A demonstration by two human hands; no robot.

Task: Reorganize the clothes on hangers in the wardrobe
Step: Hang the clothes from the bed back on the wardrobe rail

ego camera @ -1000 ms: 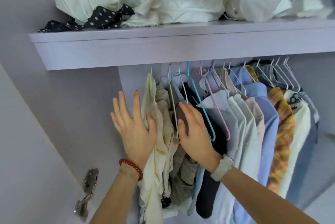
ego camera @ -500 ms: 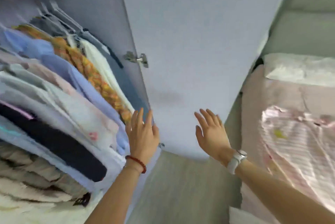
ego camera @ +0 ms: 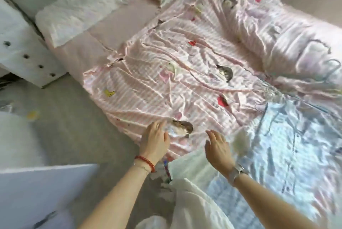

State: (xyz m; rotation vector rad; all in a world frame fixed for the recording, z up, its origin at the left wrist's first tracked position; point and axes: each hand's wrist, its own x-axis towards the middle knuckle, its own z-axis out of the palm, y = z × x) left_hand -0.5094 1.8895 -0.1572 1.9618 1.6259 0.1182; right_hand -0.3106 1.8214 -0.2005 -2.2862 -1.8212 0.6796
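The view now looks down on a bed. My left hand (ego camera: 155,140), with a red bead bracelet, hovers over the near edge of the pink striped bedspread (ego camera: 166,80), fingers straight, holding nothing. My right hand (ego camera: 218,148), with a pale watch, hangs open just to the right, above a cream-white garment (ego camera: 192,171). A pale blue patterned garment (ego camera: 288,145) lies on the bed's right side with thin wire hangers (ego camera: 264,108) near it. The wardrobe rail and its hanging clothes are out of view.
Two white pillows (ego camera: 83,12) lie at the head of the bed. A white padded headboard (ego camera: 20,51) stands at the left. A lilac wardrobe door edge (ego camera: 42,182) juts in at the lower left, over grey floor (ego camera: 70,128).
The view swung from the wardrobe rail, past the door, to the bed. Both hands left the hanging clothes and now reach, empty, over the bed's near edge.
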